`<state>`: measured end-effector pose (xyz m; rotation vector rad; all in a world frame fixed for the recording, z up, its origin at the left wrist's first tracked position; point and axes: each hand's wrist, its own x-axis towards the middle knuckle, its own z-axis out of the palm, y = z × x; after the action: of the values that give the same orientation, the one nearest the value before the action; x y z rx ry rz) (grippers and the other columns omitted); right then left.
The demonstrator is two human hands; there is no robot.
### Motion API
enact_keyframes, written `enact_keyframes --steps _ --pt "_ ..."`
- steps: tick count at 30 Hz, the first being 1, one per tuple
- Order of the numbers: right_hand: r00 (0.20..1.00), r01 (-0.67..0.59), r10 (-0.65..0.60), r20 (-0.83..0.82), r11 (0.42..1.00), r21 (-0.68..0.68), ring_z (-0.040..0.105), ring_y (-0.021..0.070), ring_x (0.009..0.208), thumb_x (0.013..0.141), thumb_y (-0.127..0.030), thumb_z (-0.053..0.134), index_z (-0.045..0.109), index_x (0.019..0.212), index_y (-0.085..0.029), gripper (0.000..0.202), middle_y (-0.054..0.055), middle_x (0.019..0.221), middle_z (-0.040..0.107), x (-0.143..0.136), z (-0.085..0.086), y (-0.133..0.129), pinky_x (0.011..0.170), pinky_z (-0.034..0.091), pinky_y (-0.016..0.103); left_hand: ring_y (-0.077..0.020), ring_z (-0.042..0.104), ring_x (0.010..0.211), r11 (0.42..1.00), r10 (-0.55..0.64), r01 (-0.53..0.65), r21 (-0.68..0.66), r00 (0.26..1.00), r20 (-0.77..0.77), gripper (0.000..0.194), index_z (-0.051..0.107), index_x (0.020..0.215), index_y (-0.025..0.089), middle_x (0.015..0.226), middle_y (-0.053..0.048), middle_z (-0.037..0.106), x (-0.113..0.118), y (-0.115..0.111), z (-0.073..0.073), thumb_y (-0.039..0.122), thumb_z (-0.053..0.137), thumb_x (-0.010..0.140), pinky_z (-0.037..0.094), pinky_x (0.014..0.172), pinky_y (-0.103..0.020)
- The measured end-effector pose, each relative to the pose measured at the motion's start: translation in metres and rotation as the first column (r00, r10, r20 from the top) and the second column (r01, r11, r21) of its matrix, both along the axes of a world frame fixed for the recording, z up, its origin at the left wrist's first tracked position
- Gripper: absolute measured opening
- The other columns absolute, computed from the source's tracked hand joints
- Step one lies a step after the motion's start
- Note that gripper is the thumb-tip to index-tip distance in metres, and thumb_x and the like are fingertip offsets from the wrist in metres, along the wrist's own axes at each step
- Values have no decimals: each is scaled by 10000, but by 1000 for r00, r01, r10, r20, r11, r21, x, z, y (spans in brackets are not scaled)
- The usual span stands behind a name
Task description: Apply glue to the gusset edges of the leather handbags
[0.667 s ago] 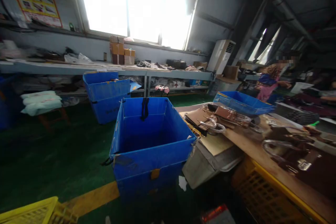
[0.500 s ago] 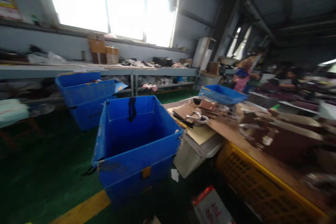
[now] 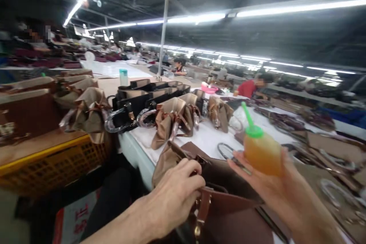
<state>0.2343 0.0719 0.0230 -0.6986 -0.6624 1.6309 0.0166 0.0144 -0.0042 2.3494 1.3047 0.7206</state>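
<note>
A brown handbag [image 3: 225,217] lies tilted in front of me, its dark opening facing up. My left hand [image 3: 183,183] is closed on the bag's upper edge, fingers curled by the strap and gold-coloured fitting. Over the bag's right side, my right hand [image 3: 288,194] holds a squeeze bottle [image 3: 263,154] of orange-yellow liquid with a green cap and spout, which tilts up to the left. A thin dark strip [image 3: 243,166] shows along the right fingers; I cannot tell what it is. The lower bag runs out of view.
Taupe handbags [image 3: 168,118] and black handbags [image 3: 128,106] stand on the white-covered table ahead. More bag pieces [image 3: 328,148] lie to the right. A yellow crate [image 3: 57,164] under a board with brown bags is at left. A person in red [image 3: 247,88] sits beyond the table.
My view has swung right, from blue bins and a window to the bag table. Both hands have come into view, the left on the handbag and the right with the bottle.
</note>
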Motion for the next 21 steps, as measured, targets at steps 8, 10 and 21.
enact_keyframes --steps 8,10,21 --pt "993 113 -111 24 991 -66 642 299 909 823 -488 579 614 1125 -204 415 100 1043 671 -7 4 18 816 507 554 -202 487 1156 962 242 -265 69 941 239 355 437 1206 253 1374 -65 390 -13 4 -22 276 518 861 440 970 -331" --pt "991 131 -130 18 988 -79 646 310 906 828 -480 575 622 1113 -213 394 104 1034 673 -8 4 19 812 501 569 -189 537 1079 931 341 -364 39 901 268 312 444 1196 245 1331 -69 435 -15 12 -21 263 450 885 463 918 -329" --pt "986 164 -167 -11 980 -111 639 337 946 822 -447 599 609 1147 -188 416 137 1062 666 -11 4 26 814 504 563 -166 590 697 925 73 -109 -364 991 -112 150 656 746 199 753 4 666 -26 73 -2 166 551 644 387 591 -238"
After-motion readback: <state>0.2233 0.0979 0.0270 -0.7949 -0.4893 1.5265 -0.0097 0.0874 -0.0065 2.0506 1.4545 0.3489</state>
